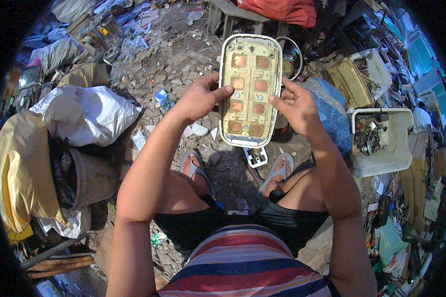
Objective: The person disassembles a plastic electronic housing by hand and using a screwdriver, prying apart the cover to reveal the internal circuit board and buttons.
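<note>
Between my hands is an oblong cream panel (250, 106) with rounded corners and a raised rim, held up in front of me. Two columns of square copper-coloured patches run down its face, with several small round studs and thin lines between them. My left hand (205, 96) grips its left edge, the thumb lying over the rim. On the opposite edge, my right hand (297, 106) has its thumb on the rim and its fingers partly hidden behind. Below the panel, a small white plastic frame (256, 157) lies on the ground between my feet.
At left, a white sack (86, 111) and a yellowish sack (25, 168) lie by a tipped bucket (94, 178). To the right stands a whitish bin (384, 153) holding dark scrap, near a blue bag (327, 109). A low wooden bench (238, 11) is ahead. Broken pieces cover the ground.
</note>
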The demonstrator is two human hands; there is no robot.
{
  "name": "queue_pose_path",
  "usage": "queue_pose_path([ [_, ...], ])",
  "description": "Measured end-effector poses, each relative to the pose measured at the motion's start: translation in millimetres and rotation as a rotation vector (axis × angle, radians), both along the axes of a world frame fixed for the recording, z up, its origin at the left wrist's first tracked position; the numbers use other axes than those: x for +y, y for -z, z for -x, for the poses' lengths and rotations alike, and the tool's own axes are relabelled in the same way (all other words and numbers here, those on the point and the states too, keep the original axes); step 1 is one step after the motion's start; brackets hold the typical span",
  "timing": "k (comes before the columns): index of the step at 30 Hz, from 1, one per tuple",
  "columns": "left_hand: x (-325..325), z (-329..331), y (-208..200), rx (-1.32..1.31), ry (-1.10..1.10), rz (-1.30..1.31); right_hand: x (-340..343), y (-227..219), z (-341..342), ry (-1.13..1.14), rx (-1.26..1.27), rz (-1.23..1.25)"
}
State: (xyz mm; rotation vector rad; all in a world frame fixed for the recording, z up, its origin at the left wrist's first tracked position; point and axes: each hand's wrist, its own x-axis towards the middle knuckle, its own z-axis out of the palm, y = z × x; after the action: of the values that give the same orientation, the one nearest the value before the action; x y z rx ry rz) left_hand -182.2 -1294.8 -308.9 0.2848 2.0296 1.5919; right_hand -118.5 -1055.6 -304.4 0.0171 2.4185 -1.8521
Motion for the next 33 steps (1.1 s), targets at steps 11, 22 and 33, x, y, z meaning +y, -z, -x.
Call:
queue_pose_path([
  [11,2.6,-3.5,-11.8,-0.005,0.003,0.030,-3.8,1.1,-0.5,0.032,0.076,0.090],
  [22,2.5,-3.7,-9.7,-0.006,-0.007,0.040,1.7,2.6,2.0,-0.012,-0.023,0.009],
  [33,2.4,-0.9,-3.2,0.001,-0.009,0.075,5.7,1.7,0.8,-0.054,-0.056,-0.021],
])
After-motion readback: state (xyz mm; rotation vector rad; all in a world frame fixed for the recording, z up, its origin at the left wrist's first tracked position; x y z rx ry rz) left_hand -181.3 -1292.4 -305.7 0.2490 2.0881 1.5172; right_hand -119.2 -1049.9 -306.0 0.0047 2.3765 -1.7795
